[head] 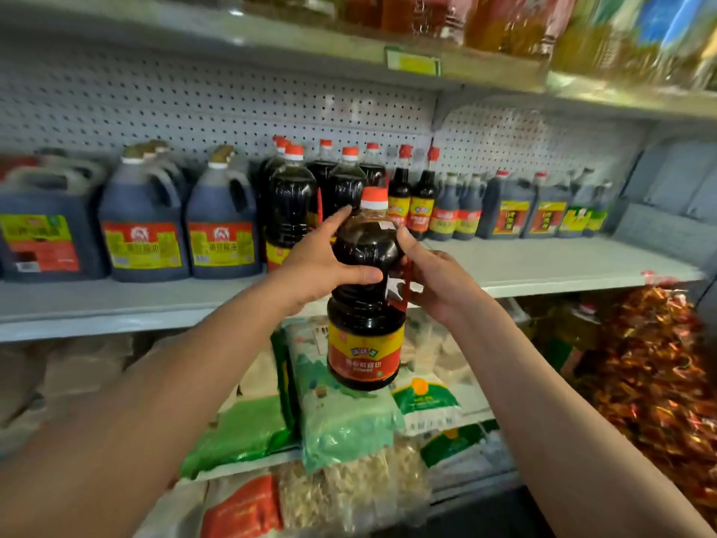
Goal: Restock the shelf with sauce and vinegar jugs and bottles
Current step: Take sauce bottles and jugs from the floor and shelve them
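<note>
Both bare forearms reach up from the bottom edge toward a dark soy sauce bottle [364,289] with an orange-red cap, held upright in the air in front of the grey shelf [543,266]. Gripping its shoulder, the left hand [322,262] curls round it with the thumb across the front, while the right hand [434,281] holds the red handle side. Behind the bottle, on the shelf, stand matching red-capped bottles [293,200]; left of them sit handled jugs [223,227]. Below the bottle lie green-and-white bags [341,421].
</note>
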The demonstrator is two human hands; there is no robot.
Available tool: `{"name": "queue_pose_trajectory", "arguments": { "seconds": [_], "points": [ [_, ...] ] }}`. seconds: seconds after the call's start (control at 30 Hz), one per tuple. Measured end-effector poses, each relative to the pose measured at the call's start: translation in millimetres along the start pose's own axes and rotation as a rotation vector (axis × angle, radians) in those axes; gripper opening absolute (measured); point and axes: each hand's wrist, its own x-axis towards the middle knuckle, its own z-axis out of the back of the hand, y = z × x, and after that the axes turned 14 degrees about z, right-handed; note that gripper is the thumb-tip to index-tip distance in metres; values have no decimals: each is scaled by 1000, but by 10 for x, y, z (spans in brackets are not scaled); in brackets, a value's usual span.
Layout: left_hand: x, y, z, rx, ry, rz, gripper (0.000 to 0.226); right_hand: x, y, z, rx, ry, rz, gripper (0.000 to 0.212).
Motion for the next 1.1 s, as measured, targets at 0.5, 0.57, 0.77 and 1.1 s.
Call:
{"name": "queue_pose_trajectory", "arguments": {
  "seconds": [0.5, 0.57, 0.77, 1.1],
  "points": [
    [1481, -180, 15, 99, -211, 39, 105, 1785, -256, 227, 74, 139, 30, 61],
    [1545, -126, -43, 96, -219, 48, 105, 1866, -374, 270, 63, 156, 40, 59],
    [1680, -171, -29, 154, -197, 91, 100, 1972, -511, 355, 0, 210, 143, 55],
    [1723, -323, 38, 422, -162, 59, 117, 1526, -1389, 481, -268, 378, 260, 108]
  ]
}}
